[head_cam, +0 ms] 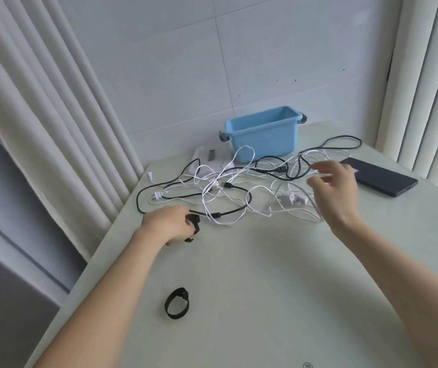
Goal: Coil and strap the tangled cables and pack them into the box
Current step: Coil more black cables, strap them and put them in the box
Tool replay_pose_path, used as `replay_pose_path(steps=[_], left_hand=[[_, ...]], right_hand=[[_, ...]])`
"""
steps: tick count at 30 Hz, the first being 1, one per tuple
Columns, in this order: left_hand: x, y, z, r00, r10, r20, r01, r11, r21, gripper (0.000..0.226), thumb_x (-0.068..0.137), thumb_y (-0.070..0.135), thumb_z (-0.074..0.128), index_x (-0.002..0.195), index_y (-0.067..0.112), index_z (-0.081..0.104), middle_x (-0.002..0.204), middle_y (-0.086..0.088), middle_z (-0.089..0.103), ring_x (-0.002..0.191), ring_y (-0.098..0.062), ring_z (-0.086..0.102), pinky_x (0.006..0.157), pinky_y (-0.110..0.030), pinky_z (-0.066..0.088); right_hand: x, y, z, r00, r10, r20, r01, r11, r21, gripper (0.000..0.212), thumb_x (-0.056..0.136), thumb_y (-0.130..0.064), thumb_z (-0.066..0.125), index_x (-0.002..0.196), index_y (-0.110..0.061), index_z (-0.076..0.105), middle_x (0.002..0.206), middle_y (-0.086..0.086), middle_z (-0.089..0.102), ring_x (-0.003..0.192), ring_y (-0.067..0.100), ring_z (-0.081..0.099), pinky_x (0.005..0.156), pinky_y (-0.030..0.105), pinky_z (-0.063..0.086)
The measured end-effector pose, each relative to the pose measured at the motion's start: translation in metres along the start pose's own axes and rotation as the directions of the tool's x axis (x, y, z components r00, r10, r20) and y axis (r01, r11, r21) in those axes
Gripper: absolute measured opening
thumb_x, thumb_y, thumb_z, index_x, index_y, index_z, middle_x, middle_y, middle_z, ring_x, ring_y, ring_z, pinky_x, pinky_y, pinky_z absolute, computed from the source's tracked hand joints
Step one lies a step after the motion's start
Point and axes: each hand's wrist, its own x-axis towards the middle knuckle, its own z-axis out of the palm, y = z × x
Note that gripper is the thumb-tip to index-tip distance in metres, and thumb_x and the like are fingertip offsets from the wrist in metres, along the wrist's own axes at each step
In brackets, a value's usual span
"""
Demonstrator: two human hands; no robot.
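We are looking down on a pale green surface (265, 288) that is filling most of the view, with cream curtains (39, 115) hanging along its left edge. The tangled cables (227, 185), black and white, are sprawling across the far half of the surface, in front of the blue box (265, 139), which is standing open-topped at the far edge. A dark flat device (380, 179) is lying just beyond the tangle's right side. The right hand (335, 189) is hovering over the white strands there, fingers spread wide. It is blurred, so we cannot tell whether it is touching a strand. The left hand (170, 224) is resting at the tangle's near left corner, fingers curling around a black strap (195, 225), just beside a black cable. A white flat device (210, 155) is sitting behind the tangle, left of the box. A 2nd strap loop (182, 292) is lying alone, well apart from the tangle and nearer to us than the left hand.
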Motion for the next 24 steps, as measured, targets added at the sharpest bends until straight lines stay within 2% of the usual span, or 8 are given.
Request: replay_pose_path(steps=[3,5,8,11,15,19,21,24], left_hand=[[0.004,-0.012,-0.009,1.000,0.017,0.023,-0.018,0.998,0.054,0.018,0.073,0.042,0.065,0.083,0.030,0.057,0.096,0.011,0.064,0.084,-0.016,0.065,0.068,-0.023,0.042],[0.003,-0.023,-0.016,0.997,0.024,0.069,-0.028,0.998,0.061,0.025,0.068,0.044,0.073,0.085,0.032,0.059,0.101,0.011,0.060,0.088,-0.015,0.062,0.070,-0.024,0.046],[-0.004,-0.032,-0.028,0.975,0.082,0.208,-0.080,0.997,-0.020,0.025,0.071,0.037,0.080,0.092,0.031,0.067,0.111,0.009,0.061,0.096,-0.012,0.062,0.075,-0.026,0.052],[-0.008,-0.031,-0.036,0.977,0.141,0.159,-0.112,0.977,-0.180,0.016,0.077,0.032,0.078,0.090,0.026,0.070,0.088,0.012,0.063,0.078,-0.005,0.059,0.063,-0.022,0.046],[0.007,-0.019,-0.029,0.980,0.115,-0.163,-0.155,0.954,-0.257,0.004,0.082,0.031,0.065,0.078,0.031,0.067,0.089,0.015,0.067,0.094,-0.015,0.065,0.085,-0.031,0.054],[0.026,0.004,-0.002,0.974,0.192,-0.122,-0.212,0.961,-0.179,0.026,0.089,0.025,0.057,0.110,0.029,0.072,0.120,0.005,0.068,0.116,-0.021,0.061,0.096,-0.033,0.050],[0.037,0.018,0.011,0.965,0.245,-0.095,-0.258,0.949,-0.180,0.036,0.089,0.024,0.058,0.124,0.026,0.066,0.132,0.002,0.064,0.126,-0.024,0.055,0.101,-0.033,0.046],[0.049,0.039,0.026,0.944,0.325,-0.058,-0.329,0.914,-0.237,0.047,0.088,0.030,0.063,0.134,0.023,0.058,0.137,0.000,0.061,0.131,-0.024,0.051,0.108,-0.031,0.039]], right_hand=[[-0.015,0.004,0.010,0.922,-0.334,0.197,0.376,0.893,-0.245,0.031,0.079,-0.015,0.069,0.110,-0.018,0.069,0.113,0.004,0.057,0.103,0.026,0.052,0.089,0.032,0.038],[-0.022,0.003,0.022,0.819,-0.415,0.397,0.554,0.753,-0.355,0.041,0.077,-0.030,0.069,0.117,-0.021,0.066,0.120,0.002,0.058,0.108,0.030,0.048,0.095,0.039,0.039],[-0.027,-0.004,0.049,0.714,-0.252,0.653,0.668,0.523,-0.529,0.064,0.080,-0.052,0.068,0.138,-0.032,0.049,0.138,-0.008,0.049,0.122,0.029,0.039,0.098,0.043,0.040],[-0.020,-0.006,0.071,0.690,-0.086,0.719,0.688,0.387,-0.614,0.056,0.089,-0.056,0.059,0.137,-0.030,0.047,0.136,-0.002,0.050,0.124,0.030,0.043,0.094,0.041,0.041],[-0.001,-0.001,0.079,0.736,-0.015,0.677,0.624,0.404,-0.669,0.025,0.100,-0.038,0.052,0.105,-0.015,0.062,0.115,0.009,0.065,0.108,0.034,0.061,0.077,0.038,0.046],[0.014,0.009,0.072,0.795,-0.027,0.606,0.517,0.551,-0.655,0.023,0.103,-0.028,0.051,0.103,-0.008,0.063,0.112,0.014,0.068,0.101,0.037,0.064,0.071,0.036,0.043],[0.024,0.010,0.066,0.879,-0.006,0.476,0.312,0.763,-0.566,0.017,0.101,-0.018,0.052,0.095,-0.007,0.064,0.104,0.015,0.070,0.095,0.035,0.065,0.070,0.034,0.043],[0.041,0.004,0.053,0.915,0.279,0.292,-0.218,0.950,-0.224,0.028,0.102,-0.013,0.049,0.076,-0.008,0.057,0.065,0.014,0.053,0.044,0.021,0.058,0.044,0.027,0.043]])
